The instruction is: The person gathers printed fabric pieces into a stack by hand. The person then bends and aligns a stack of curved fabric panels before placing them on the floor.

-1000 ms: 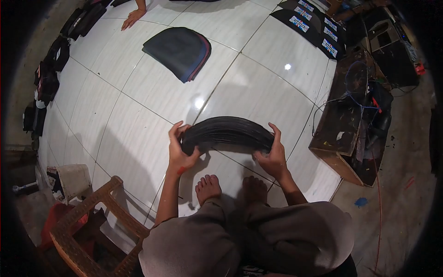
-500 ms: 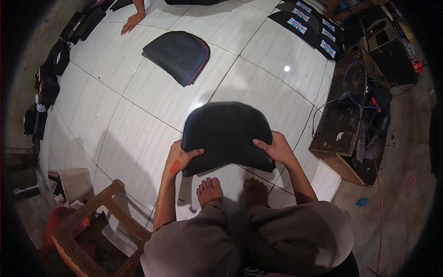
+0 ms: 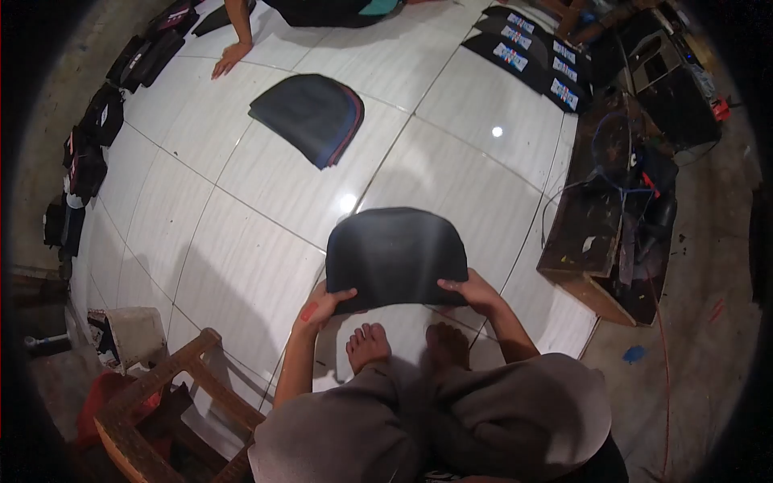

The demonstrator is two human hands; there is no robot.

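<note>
Two dark stacks [image 3: 396,253] — six printed labels [image 3: 510,57], two bare feet [image 3: 369,346] — one wooden frame [image 3: 153,384].

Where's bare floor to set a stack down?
Free: tiles between the held black piece and the brown wooden box; also between the floor stack and the row of black bags. Crowded: top right, labelled panels; lower left, wooden frame; top left, another person's hand.

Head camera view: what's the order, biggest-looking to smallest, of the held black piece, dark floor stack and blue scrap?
1. Held black piece, perhaps enlarged by nearness to the camera
2. Dark floor stack
3. Blue scrap, easily smallest
</note>
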